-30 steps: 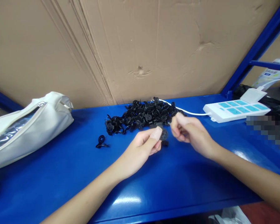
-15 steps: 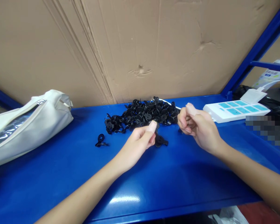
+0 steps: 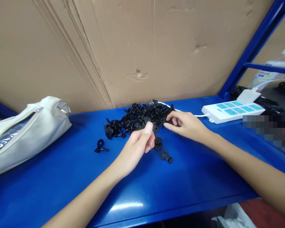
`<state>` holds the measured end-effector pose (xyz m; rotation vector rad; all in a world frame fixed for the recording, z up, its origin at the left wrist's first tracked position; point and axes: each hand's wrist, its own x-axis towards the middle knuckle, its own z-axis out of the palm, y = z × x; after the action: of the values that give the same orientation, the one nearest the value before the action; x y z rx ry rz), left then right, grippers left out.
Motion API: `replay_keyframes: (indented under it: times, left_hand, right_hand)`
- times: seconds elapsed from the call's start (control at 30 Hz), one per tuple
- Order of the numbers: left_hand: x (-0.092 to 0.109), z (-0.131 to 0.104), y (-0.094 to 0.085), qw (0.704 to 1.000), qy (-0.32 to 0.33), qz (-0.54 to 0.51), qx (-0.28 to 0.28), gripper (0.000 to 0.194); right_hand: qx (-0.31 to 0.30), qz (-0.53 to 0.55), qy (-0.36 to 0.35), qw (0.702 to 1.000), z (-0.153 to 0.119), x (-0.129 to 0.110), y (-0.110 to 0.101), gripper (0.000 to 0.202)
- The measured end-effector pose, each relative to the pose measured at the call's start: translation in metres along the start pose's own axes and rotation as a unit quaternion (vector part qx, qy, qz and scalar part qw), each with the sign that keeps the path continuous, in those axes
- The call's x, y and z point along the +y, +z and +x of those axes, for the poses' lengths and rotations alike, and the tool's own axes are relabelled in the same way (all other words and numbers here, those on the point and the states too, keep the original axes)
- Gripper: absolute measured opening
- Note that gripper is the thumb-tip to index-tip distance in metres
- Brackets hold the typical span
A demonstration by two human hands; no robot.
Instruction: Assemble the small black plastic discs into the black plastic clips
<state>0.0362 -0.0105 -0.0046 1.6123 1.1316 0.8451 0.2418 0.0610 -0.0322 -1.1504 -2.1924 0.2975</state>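
A heap of small black plastic parts (image 3: 137, 115) lies on the blue shelf (image 3: 123, 190) against the cardboard. My left hand (image 3: 140, 142) is closed in front of the heap, thumb pressed on the curled fingers; whatever it may hold is hidden. At the heap's right edge my right hand (image 3: 180, 123) reaches in, thumb and forefinger apart beside the black parts. A flat black part (image 3: 165, 155) lies nearer the front edge, with another (image 3: 158, 143) just behind it. To the left of the heap is a separate black part (image 3: 100, 146).
A pale zipped bag (image 3: 42, 126) rests at the left. On the right are a white power strip (image 3: 232, 110) with blue sockets, its white cable running behind my right hand, and a blue frame post (image 3: 249, 50). Cardboard (image 3: 137, 47) stands behind.
My right hand has moved left and down to the heap, and its fingers have opened. A flat black part now lies separately toward the front. The view has shifted slightly.
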Motion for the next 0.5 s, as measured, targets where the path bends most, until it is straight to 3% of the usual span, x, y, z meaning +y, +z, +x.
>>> replay_keyframes:
  times: [0.17, 0.4, 0.5]
  left_hand:
    - [-0.002, 0.000, -0.001, 1.000, -0.001, -0.015, 0.001, 0.052]
    - [-0.001, -0.001, -0.001, 1.000, 0.001, -0.027, -0.006, 0.056]
    - [-0.002, 0.000, -0.002, 1.000, 0.012, -0.020, -0.003, 0.058]
  right_hand:
    - [-0.002, -0.037, -0.052, 0.998, -0.008, -0.003, 0.015, 0.035]
    - [0.070, -0.040, -0.073, 0.994, -0.009, -0.007, 0.024, 0.012]
    - [0.143, 0.043, -0.064, 0.987, -0.009, -0.016, 0.018, 0.011]
